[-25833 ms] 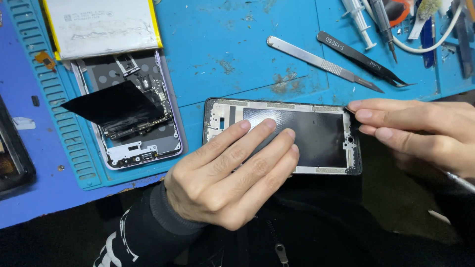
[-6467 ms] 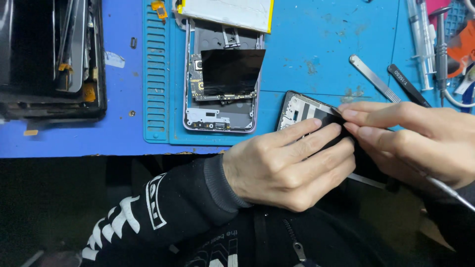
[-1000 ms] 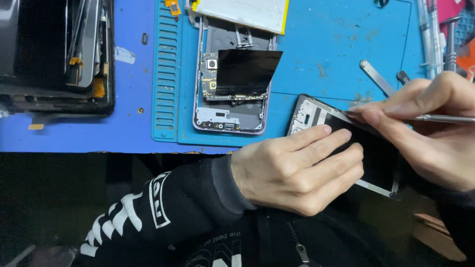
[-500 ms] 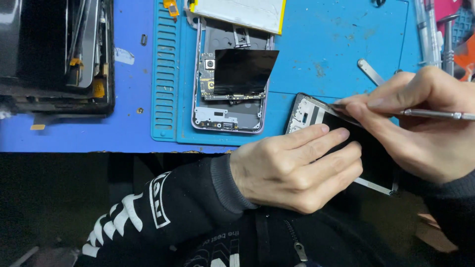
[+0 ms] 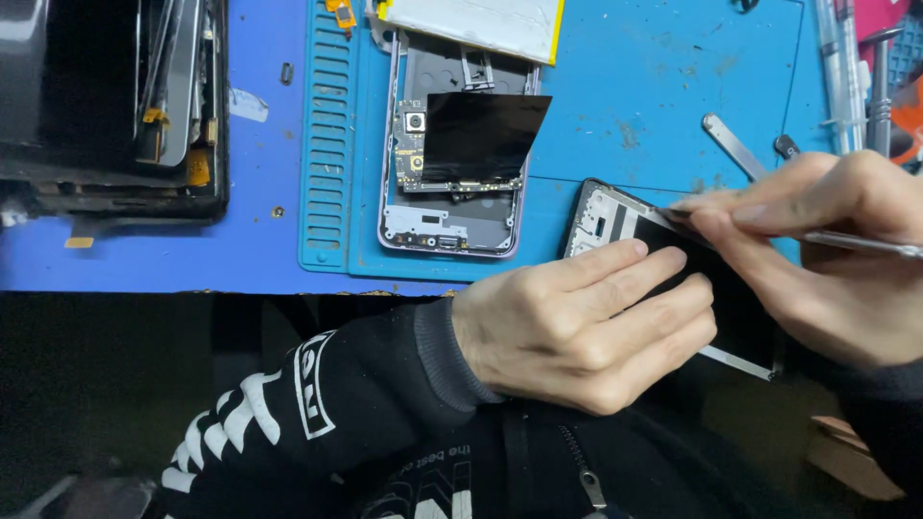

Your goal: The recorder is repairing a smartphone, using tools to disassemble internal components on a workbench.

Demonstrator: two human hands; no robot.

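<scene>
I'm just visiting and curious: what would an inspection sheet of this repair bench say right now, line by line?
Surface: blue work mat, scuffed, with a ribbed strip at its left edge.
Job's things: phone frame with dark screen tilted at the mat's near edge; thin metal tool.
Clutter: opened phone body with a black sheet over it, white pad, dark tray of parts, metal tweezers.
Grip: left hand presses flat on the frame; right hand pinches the tool at the frame's top edge.
Cables: nothing seen.
Surroundings: black printed sleeve, zipped jacket.
</scene>
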